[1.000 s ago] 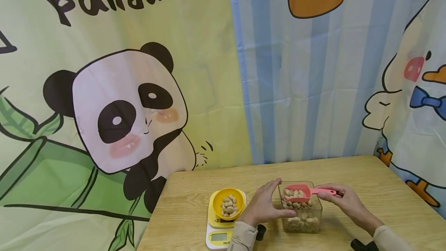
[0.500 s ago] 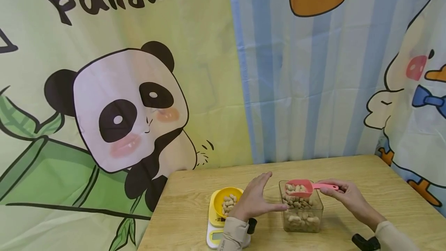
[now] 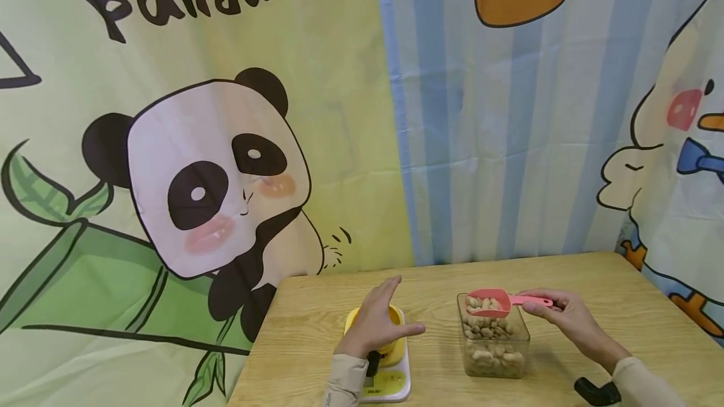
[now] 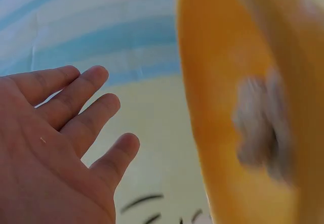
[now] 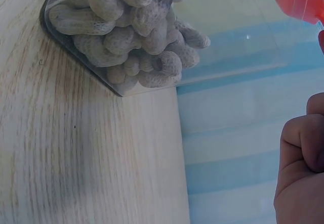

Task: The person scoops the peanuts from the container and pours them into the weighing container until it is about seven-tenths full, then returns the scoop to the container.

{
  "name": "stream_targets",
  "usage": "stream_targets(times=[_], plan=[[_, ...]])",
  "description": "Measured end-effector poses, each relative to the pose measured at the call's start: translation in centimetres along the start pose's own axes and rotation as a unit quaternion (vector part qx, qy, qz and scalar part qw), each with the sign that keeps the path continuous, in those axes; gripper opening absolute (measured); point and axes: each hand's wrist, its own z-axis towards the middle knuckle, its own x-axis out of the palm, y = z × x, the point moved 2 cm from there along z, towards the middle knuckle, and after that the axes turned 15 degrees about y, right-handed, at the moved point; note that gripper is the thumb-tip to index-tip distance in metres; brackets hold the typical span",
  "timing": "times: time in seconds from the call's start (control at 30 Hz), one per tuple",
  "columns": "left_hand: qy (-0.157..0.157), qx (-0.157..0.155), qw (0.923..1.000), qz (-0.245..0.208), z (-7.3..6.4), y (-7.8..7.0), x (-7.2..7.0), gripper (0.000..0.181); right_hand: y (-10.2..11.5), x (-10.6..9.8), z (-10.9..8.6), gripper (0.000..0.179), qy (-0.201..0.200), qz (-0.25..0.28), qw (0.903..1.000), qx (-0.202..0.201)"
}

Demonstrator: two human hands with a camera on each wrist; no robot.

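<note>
My right hand (image 3: 571,322) pinches the handle of a pink scoop (image 3: 500,297), which carries several peanuts. The scoop is over the mouth of a clear square box (image 3: 526,357) holding more peanuts (image 5: 136,32). My left hand (image 3: 374,322), fingers spread and holding nothing, is over the yellow bowl (image 4: 212,113) on a yellow and white kitchen scale (image 3: 398,382). In the head view this hand hides most of the bowl. The left wrist view shows peanuts (image 4: 255,123) inside it, blurred.
A light wooden table (image 3: 435,369) bears the scale on the left and the box on the right. Behind it hangs a printed curtain (image 3: 464,174) with a panda and a duck. Black straps or mounts (image 3: 596,391) sit at both wrists.
My left hand has moved left, away from the box and over the scale. The right hand has lifted the loaded scoop slightly; it stays above the box.
</note>
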Motion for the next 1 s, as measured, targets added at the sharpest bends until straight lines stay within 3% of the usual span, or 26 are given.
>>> stream_targets(times=[0.2, 0.47, 0.77, 1.0], plan=[[-0.026, -0.031, 0.9992, -0.005, -1.6, 2.9, -0.9, 0.11, 0.4, -0.2, 0.1, 0.031, 0.006, 0.005, 0.9999, -0.012], [-0.035, -0.072, 0.9966, -0.02, -3.7, 5.8, -0.9, 0.11, 0.9, -0.1, 0.3, 0.033, 0.01, 0.006, 0.9999, -0.011], [-0.036, -0.104, 0.9937, -0.021, -5.1, 7.2, 0.0, 0.116, 1.4, -0.3, 0.6, 0.033, 0.005, 0.009, 0.9999, -0.012], [-0.033, -0.108, 0.9936, -0.007, -5.7, 7.8, 0.7, 0.123, 2.2, -0.9, 1.2, 0.03, -0.004, -0.012, 0.9998, -0.014]])
